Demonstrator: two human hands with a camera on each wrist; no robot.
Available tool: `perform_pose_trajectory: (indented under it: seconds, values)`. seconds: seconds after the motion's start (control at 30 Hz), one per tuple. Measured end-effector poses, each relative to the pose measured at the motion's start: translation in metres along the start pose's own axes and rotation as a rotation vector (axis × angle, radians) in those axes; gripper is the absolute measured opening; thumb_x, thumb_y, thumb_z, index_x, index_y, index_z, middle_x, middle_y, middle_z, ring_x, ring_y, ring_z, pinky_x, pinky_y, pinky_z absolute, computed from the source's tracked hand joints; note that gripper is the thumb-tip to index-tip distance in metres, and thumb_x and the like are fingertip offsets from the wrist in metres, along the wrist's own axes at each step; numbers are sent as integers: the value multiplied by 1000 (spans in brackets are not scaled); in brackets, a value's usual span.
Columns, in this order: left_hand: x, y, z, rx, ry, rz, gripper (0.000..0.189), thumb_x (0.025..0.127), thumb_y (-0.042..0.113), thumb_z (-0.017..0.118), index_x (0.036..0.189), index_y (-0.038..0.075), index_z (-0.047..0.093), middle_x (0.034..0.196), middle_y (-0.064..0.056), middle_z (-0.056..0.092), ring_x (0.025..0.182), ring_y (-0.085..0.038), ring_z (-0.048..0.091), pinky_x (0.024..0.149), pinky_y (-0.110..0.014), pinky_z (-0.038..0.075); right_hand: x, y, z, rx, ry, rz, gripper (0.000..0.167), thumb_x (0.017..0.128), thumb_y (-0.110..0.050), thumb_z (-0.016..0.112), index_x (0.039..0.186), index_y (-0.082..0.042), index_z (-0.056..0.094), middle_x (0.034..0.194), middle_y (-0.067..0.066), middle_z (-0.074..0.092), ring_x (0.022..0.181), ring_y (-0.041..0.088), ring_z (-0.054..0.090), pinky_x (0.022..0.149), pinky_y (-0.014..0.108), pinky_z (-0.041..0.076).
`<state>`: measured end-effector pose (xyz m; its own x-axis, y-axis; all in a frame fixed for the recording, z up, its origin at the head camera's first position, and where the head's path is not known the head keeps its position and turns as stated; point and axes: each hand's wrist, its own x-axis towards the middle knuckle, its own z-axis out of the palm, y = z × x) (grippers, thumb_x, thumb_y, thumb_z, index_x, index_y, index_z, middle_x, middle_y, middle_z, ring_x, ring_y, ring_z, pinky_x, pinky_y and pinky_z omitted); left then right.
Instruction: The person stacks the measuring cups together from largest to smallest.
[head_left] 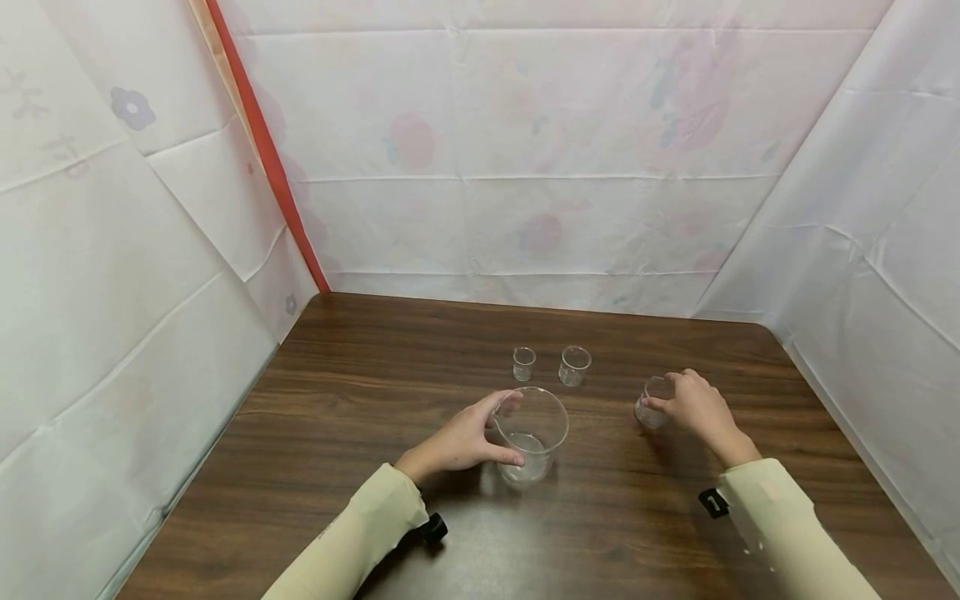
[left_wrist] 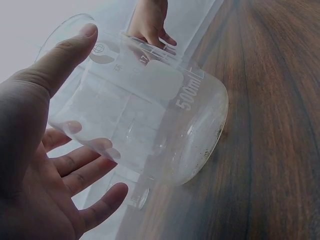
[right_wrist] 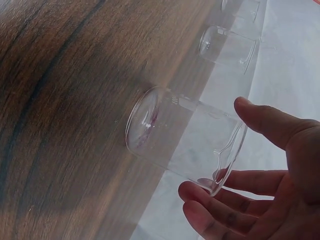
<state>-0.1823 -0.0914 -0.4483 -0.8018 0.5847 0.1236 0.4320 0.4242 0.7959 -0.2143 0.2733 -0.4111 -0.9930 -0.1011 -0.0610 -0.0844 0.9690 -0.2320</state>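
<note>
Across the brown wood-grain table: the step in hand looks like gripping two beakers at once, one per hand; moving either calls, I judge, for an even hold, since smooth glass could slip, and for care not to knock the others.
Left hand: bare, at the end of a cream sleeve; this left hand grasps the large clear glass 500ml beaker, thumb on the near side, fingers round the far side.
500ml beaker: upright, just right of the left palm, touching thumb and fingers.
Behind it: the smallest clear glass beaker stands upright; just right of that, the slightly wider clear glass beaker also stands upright; neither is touched.
Farther right: the medium clear glass beaker lies left of the bare right hand, which pinches it near the rim between thumb and fingers; whether its base touches the tabletop, I cannot tell.
</note>
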Motion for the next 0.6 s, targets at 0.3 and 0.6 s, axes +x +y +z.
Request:
perform_pose_trajectory:
  seconds: [0.3, 0.6]
  values:
    - [0, 0, 0, 1, -6, -17, 87, 74, 37, 85, 145, 13, 40, 143, -10, 53, 130, -17, 51, 100, -39, 47, 1, 0, 3, 15, 41, -19, 67, 86, -35, 71, 124, 18, 54, 118, 38, 54, 104, 52, 55, 85, 61, 46]
    - [1, -1, 1, 3, -1, -12, 84, 75, 38, 83, 144, 19, 40, 142, -8, 54, 128, -16, 53, 97, -35, 48, 2, 1, 4, 17, 62, -31, 64, 85, -32, 72, 122, 17, 55, 114, 37, 55, 100, 51, 56, 81, 60, 47]
